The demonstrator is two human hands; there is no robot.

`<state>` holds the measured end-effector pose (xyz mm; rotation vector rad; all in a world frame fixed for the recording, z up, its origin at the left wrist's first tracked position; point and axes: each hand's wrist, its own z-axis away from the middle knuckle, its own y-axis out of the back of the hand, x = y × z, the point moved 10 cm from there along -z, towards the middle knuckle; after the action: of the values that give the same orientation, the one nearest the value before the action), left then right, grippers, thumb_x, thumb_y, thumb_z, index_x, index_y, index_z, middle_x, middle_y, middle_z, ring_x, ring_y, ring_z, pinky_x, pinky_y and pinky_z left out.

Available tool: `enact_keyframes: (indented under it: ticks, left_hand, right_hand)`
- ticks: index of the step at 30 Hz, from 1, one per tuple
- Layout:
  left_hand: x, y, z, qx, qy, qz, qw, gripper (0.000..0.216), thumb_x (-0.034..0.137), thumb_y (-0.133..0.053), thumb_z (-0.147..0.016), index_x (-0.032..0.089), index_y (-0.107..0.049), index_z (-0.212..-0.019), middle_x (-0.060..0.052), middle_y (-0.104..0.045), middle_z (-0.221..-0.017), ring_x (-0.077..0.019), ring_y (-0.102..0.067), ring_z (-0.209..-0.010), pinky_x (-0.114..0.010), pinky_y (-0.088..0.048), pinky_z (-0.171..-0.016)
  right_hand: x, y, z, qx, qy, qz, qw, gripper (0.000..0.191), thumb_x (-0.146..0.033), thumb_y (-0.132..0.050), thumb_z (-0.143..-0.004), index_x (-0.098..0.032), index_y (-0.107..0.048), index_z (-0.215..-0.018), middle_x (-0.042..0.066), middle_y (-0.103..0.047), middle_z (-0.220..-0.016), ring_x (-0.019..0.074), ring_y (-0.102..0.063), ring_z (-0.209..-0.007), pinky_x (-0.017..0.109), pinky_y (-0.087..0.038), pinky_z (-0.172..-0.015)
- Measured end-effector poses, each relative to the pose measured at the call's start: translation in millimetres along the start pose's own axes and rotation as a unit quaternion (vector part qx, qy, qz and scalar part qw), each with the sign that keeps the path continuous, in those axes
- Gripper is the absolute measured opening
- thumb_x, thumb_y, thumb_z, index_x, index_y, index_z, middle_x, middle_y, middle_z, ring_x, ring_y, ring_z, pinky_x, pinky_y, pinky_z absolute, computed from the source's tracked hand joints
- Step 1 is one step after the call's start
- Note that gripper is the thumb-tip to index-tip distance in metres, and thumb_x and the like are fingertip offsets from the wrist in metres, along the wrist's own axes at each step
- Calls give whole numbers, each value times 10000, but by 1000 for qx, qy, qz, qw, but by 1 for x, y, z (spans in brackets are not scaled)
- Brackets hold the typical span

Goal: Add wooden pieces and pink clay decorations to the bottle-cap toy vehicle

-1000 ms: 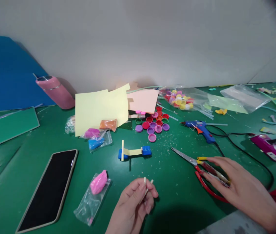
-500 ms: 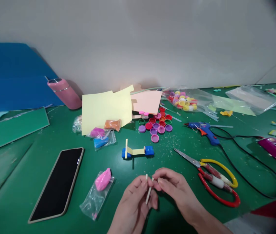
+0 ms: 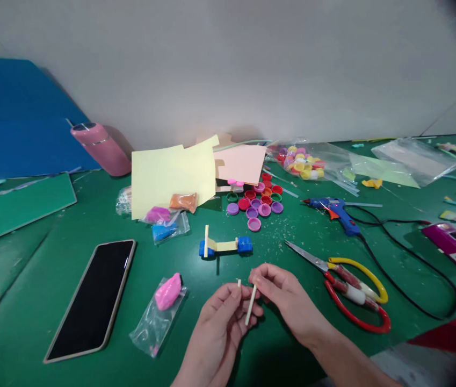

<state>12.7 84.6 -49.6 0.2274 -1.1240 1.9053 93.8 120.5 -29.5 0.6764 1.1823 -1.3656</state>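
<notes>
Near the front of the table, my left hand point(image 3: 222, 328) is closed on a short pale stick; only its tip point(image 3: 239, 282) shows above the thumb. My right hand point(image 3: 286, 301) pinches the upper end of a second thin pale stick point(image 3: 251, 306). That stick slants down in front of the left fingers; whether it touches them I cannot tell. Just beyond the hands lies a small craft piece point(image 3: 226, 246), a pale yellow strip with blue blocks at both ends and an upright strip at its left. Pink clay point(image 3: 168, 292) sits on a clear bag to the left.
Scissors point(image 3: 334, 274) lie right of my hands, with a blue glue gun point(image 3: 334, 212) and its cord beyond. Colourful bottle caps point(image 3: 254, 224) are scattered mid-table. A phone point(image 3: 93, 301), yellow paper point(image 3: 169, 174), small clay packets point(image 3: 165, 231) and a pink bottle point(image 3: 105, 150) are leftward.
My right hand has risen slightly and its stick has come up with it, now showing in front of the left fingers. The left hand keeps its hold. The whole view has shifted a little.
</notes>
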Motion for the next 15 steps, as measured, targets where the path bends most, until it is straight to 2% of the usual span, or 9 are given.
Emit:
enact_keyframes:
  ticks: [3, 9, 15]
  left_hand:
    - [0, 4, -1, 16, -3, -31, 999, 123, 224, -590, -762, 122, -655, -744, -48, -638, -735, -135, -578, -656, -250, -431, -653]
    - [4, -5, 1, -5, -28, -73, 997, 140, 209, -585, -760, 111, -666, -701, -50, -656, -661, -121, -559, -589, -241, -422, -627]
    - [5, -12, 2, -12, -16, -94, 995, 157, 212, -587, -756, 103, -664, -673, -46, -652, -633, -119, -555, -542, -238, -414, -579]
  right_hand:
    - [-6, 3, -1, -3, 10, 19, 1000, 212, -326, -598, -767, -145, -534, -677, -39, -518, -617, 71, -478, -568, 179, -395, -551]
    - [-4, -7, -2, -60, 10, 28, 998, 194, -326, -573, -784, -162, -508, -705, -65, -495, -501, 78, -491, -434, 201, -395, -454]
    - [-15, -4, -2, -41, 43, 96, 994, 190, -314, -593, -771, -159, -527, -684, -60, -498, -489, 71, -480, -447, 187, -361, -447]
